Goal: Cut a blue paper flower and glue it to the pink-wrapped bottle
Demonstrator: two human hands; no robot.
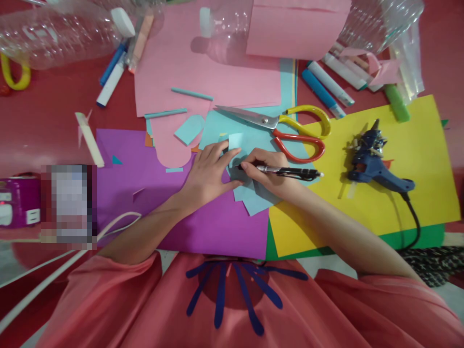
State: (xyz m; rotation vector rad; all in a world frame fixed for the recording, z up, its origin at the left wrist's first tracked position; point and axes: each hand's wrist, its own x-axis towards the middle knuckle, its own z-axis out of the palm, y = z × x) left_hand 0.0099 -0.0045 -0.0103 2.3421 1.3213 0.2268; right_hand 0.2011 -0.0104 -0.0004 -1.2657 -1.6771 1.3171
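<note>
My right hand [271,169] is closed around a black and silver pen [290,171], its tip pointing left onto light blue paper [253,195]. My left hand [212,171] lies flat with fingers spread, pressing on the same paper near a small pale blue strip [235,140]. Just beyond my hands rest scissors [266,121] with one yellow and one red handle, blades pointing left. Left of them are a pink rounded paper piece [173,153], a light blue cut-out [190,129] and two thin rolled blue paper sticks [192,94].
A blue glue gun [377,169] lies on yellow paper [427,140] at right. Purple paper [123,179] spreads under my left arm. Clear bottles [65,34], one wrapped in pink paper [297,29], and several markers [322,92] lie farther back. A white cable [47,280] crosses lower left.
</note>
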